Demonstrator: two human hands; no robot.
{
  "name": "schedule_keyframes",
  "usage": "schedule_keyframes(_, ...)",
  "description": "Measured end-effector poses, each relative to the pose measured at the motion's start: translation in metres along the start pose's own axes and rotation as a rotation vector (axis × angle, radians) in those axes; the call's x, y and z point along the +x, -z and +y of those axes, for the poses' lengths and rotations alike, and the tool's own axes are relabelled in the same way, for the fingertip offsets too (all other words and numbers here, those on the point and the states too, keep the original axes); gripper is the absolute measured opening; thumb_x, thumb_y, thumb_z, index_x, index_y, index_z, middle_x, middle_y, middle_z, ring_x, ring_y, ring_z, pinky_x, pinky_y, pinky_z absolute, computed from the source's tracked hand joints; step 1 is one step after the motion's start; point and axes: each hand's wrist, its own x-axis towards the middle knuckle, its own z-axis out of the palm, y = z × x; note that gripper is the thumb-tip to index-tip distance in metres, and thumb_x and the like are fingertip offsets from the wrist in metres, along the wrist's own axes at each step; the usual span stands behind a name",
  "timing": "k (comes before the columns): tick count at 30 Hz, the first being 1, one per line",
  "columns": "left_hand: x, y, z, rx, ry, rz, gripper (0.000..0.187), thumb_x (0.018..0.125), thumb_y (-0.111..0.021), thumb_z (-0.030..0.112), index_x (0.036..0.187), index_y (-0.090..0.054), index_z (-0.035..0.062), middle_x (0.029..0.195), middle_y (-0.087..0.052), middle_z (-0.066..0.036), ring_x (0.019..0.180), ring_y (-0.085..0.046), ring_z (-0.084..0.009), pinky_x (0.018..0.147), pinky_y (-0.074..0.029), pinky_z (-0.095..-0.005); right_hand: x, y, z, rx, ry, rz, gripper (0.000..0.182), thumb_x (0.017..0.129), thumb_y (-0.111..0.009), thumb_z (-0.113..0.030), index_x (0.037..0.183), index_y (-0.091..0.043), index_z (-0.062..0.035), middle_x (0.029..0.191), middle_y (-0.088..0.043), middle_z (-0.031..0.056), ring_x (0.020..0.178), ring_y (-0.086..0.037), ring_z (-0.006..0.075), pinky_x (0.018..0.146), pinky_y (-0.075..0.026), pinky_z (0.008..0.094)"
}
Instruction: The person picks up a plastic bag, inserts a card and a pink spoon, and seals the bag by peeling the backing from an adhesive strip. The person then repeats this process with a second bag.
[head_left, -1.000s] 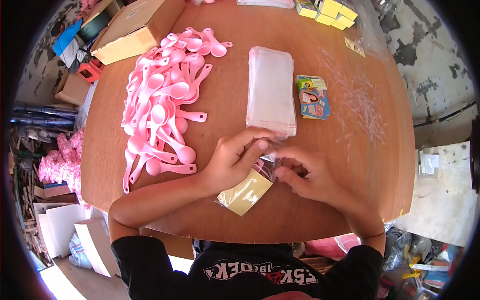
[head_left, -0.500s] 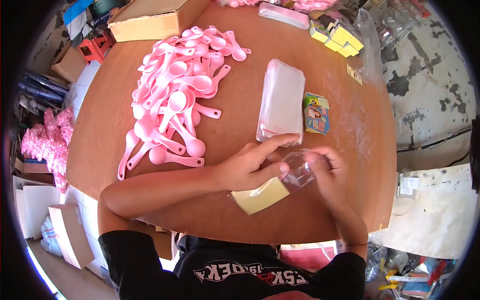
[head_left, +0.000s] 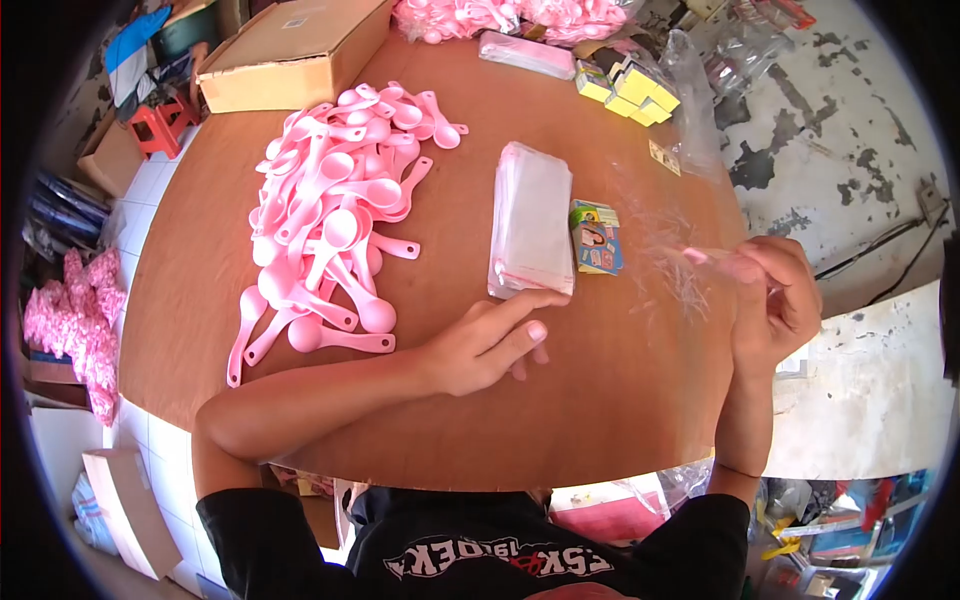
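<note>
My left hand (head_left: 495, 340) rests at the lower edge of a stack of clear plastic bags (head_left: 533, 220), its index finger touching the stack and its thumb apart. Raised over the table's right edge, my right hand (head_left: 778, 300) has its fingers closed; a small, blurred, pinkish-white thing shows at the fingertips, too unclear to name. Just right of the bags stands a small colourful printed pack (head_left: 597, 238). Thin clear plastic strips (head_left: 680, 280) lie between that pack and my right hand. A large heap of pink spoons (head_left: 335, 215) spreads left of the bags.
A cardboard box (head_left: 290, 65) sits at the back left of the brown table (head_left: 430, 440). Along the back are more pink items (head_left: 520, 15), another bag bundle (head_left: 527, 54) and yellow boxes (head_left: 630, 90). A red stool (head_left: 162, 125) stands on the floor to the left.
My right hand has moved right and up, away from my left. The yellow piece and clear bag at my hands are gone from there. The view has shifted slightly; my left hand stays by the stack.
</note>
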Motion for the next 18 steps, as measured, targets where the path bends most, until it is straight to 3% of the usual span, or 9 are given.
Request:
schedule_keyframes(4, -0.006, -0.001, 0.003, 0.110, -0.151, 0.180, 0.036, 0.105, -0.038, 0.029, 0.124, -0.052, 0.0022, 0.075, -0.063, -0.008, 0.057, -0.064, -0.0160, 0.056, -0.052, -0.0292, -0.014, 0.000, -0.003, 0.282, -0.031, 0.134, 0.011, 0.092, -0.057, -0.008, 0.087, -0.060, 0.0021, 0.078, -0.058, 0.0124, 0.067, -0.056, 0.0158, 0.055, -0.046, 0.0267)
schedule_keyframes(7, -0.005, 0.003, -0.005, 0.149, -0.203, 0.200, 0.036, 0.105, -0.038, 0.027, 0.114, -0.058, -0.0006, 0.072, -0.063, -0.008, 0.057, -0.063, -0.0161, 0.055, -0.051, -0.0289, -0.023, -0.003, -0.030, 0.917, -0.550, -0.093, 0.010, 0.090, -0.060, -0.007, 0.088, -0.059, 0.0026, 0.073, -0.056, 0.0115, 0.069, -0.060, 0.0143, 0.055, -0.048, 0.0265)
schedule_keyframes(9, -0.004, 0.004, -0.005, 0.086, -0.202, 0.146, 0.039, 0.105, -0.040, 0.030, 0.108, -0.061, -0.0033, 0.080, -0.065, -0.010, 0.067, -0.066, -0.0158, 0.061, -0.053, -0.0284, -0.033, -0.025, -0.037, 1.036, -0.729, -0.326, 0.014, 0.094, -0.061, -0.013, 0.093, -0.063, 0.0010, 0.077, -0.062, 0.0068, 0.063, -0.063, 0.0134, 0.058, -0.052, 0.0262)
schedule_keyframes(11, 0.002, -0.001, -0.006, -0.014, -0.183, 0.091, 0.041, 0.104, -0.041, 0.032, 0.110, -0.061, -0.0031, 0.086, -0.066, -0.010, 0.073, -0.066, -0.0155, 0.066, -0.053, -0.0285, -0.055, -0.054, -0.030, 1.203, -0.969, -0.426, 0.016, 0.094, -0.063, -0.016, 0.094, -0.064, -0.0003, 0.080, -0.063, 0.0055, 0.066, -0.064, 0.0130, 0.055, -0.053, 0.0268)
schedule_keyframes(12, 0.003, -0.002, -0.007, -0.115, -0.162, 0.038, 0.043, 0.104, -0.041, 0.034, 0.111, -0.061, -0.0029, 0.092, -0.067, -0.011, 0.080, -0.066, -0.0151, 0.070, -0.053, -0.0287, -0.061, -0.060, -0.025, 1.208, -0.972, -0.425, 0.016, 0.094, -0.063, -0.016, 0.094, -0.064, -0.0003, 0.080, -0.063, 0.0055, 0.066, -0.064, 0.0130, 0.055, -0.053, 0.0268)
schedule_keyframes(13, 0.004, 0.003, -0.011, -0.081, -0.137, -0.053, 0.039, 0.103, -0.047, 0.031, 0.118, -0.059, -0.0027, 0.104, -0.067, -0.011, 0.091, -0.065, -0.0146, 0.080, -0.053, -0.0299, -0.064, -0.066, -0.020, 1.287, -1.096, -0.439, 0.015, 0.093, -0.064, -0.015, 0.093, -0.064, -0.0002, 0.081, -0.064, 0.0054, 0.067, -0.064, 0.0115, 0.055, -0.053, 0.0263)
schedule_keyframes(14, 0.003, 0.001, -0.009, -0.078, -0.134, -0.052, 0.039, 0.103, -0.047, 0.031, 0.118, -0.059, -0.0027, 0.104, -0.067, -0.011, 0.091, -0.065, -0.0146, 0.080, -0.053, -0.0299, -0.066, -0.070, -0.014, 1.365, -1.218, -0.452, 0.015, 0.093, -0.066, -0.015, 0.093, -0.064, 0.0000, 0.082, -0.065, 0.0053, 0.068, -0.063, 0.0099, 0.055, -0.053, 0.0258)
schedule_keyframes(16, 0.004, -0.007, -0.002, -0.300, -0.019, -0.020, 0.034, 0.100, -0.054, 0.022, 0.125, -0.055, -0.0017, 0.105, -0.067, -0.010, 0.096, -0.064, -0.0152, 0.083, -0.053, -0.0307, -0.068, -0.074, -0.008, 1.312, -1.202, -0.461, 0.014, 0.093, -0.065, -0.014, 0.093, -0.064, -0.0002, 0.084, -0.065, 0.0049, 0.067, -0.062, 0.0090, 0.056, -0.053, 0.0252)
schedule_keyframes(18, 0.007, -0.007, -0.008, -0.245, -0.036, -0.030, 0.036, 0.097, -0.060, 0.013, 0.129, -0.052, -0.0001, 0.110, -0.067, -0.011, 0.097, -0.064, -0.0145, 0.084, -0.053, -0.0305, -0.068, -0.077, -0.007, 1.055, -1.064, -0.470, 0.013, 0.094, -0.064, -0.012, 0.096, -0.064, 0.0005, 0.083, -0.065, 0.0039, 0.065, -0.062, 0.0094, 0.058, -0.052, 0.0241)
